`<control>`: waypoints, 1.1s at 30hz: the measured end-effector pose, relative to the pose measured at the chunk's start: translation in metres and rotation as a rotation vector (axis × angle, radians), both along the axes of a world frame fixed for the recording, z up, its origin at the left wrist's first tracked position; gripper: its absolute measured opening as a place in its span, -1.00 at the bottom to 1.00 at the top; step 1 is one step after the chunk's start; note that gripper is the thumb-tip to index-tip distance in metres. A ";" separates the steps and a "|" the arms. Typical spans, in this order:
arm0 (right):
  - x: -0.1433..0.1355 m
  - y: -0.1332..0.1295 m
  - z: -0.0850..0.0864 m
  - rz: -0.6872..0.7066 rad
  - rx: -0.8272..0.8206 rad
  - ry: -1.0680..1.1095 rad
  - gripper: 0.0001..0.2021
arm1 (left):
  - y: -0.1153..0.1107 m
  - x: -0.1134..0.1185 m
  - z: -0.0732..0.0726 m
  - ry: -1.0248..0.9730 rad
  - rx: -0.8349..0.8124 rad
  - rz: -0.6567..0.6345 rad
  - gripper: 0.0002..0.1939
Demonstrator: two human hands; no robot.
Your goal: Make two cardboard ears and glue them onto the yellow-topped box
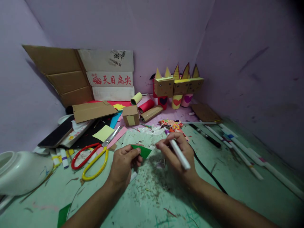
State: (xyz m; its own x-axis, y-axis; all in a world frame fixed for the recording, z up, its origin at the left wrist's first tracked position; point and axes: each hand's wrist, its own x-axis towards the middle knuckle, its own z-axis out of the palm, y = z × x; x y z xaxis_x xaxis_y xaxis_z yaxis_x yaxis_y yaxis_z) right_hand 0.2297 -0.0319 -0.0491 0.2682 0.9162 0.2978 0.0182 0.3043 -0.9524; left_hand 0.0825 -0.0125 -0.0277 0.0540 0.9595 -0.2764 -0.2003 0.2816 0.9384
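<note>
Between the thumb and fingers of my left hand (124, 163) is a small green piece of paper (144, 152), its pointed end toward the right. My right hand (179, 153) is closed around a white marker (179, 153) with a purple tip end, which points up and away from me. A gap lies between the marker and the green paper. Left of my left hand rest scissors (104, 155) with one red and one yellow handle, blades partly apart. Another green paper piece (63, 216) lies by my left forearm.
At the back right stand several box-headed paper figures (177, 87) with pointed ears. A small cardboard box (130, 116) and paper rolls lie mid-table. Folded cardboard (110, 76) leans on the wall. A white jug (26, 172) is far left; several markers (244, 158) lie right.
</note>
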 end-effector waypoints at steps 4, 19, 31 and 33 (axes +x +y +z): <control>0.007 0.006 0.007 0.116 -0.203 0.235 -0.71 | 0.001 0.001 0.003 -0.028 -0.035 -0.025 -0.84; 0.004 0.003 0.000 0.370 -0.171 0.155 -0.65 | -0.003 0.000 0.001 -0.027 0.017 -0.068 -0.84; 0.003 0.002 0.001 0.414 -0.255 0.308 -0.61 | -0.005 -0.001 -0.001 0.005 0.050 -0.096 -0.84; 0.003 0.003 0.001 0.417 -0.268 0.319 -0.59 | -0.004 -0.001 -0.001 0.011 0.057 -0.097 -0.84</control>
State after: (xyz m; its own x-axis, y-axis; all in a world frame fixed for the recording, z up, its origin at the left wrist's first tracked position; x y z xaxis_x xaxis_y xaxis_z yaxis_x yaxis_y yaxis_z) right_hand 0.2325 -0.0293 -0.0483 -0.0928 0.9957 0.0049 -0.3515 -0.0282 -0.9358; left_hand 0.0816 -0.0167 -0.0290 0.1442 0.9641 -0.2229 -0.1640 0.2454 0.9554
